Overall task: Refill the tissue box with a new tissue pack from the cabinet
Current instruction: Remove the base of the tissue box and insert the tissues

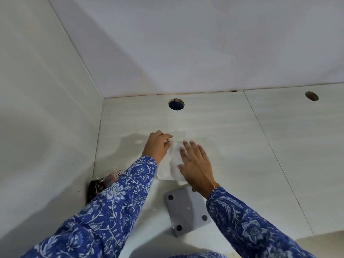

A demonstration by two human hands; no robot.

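A white stack of tissues [172,168] lies on the pale desk top [242,146], between my two hands. My left hand [158,146] rests on its far left corner, with the fingertips pinching the tissue edge. My right hand [197,162] lies flat on the stack's right side, fingers spread. Just in front of the tissues lies a grey square plate [187,209] with dark round feet at its corners, flat on the desk; it looks like the tissue box's bottom lid. The rest of the tissue box is hidden from view.
A crumpled clear wrapper with dark red print [101,185] lies at the left wall beside my left sleeve. Two round cable holes [176,104] [311,96] open in the desk near the back wall. White walls close in at left and behind.
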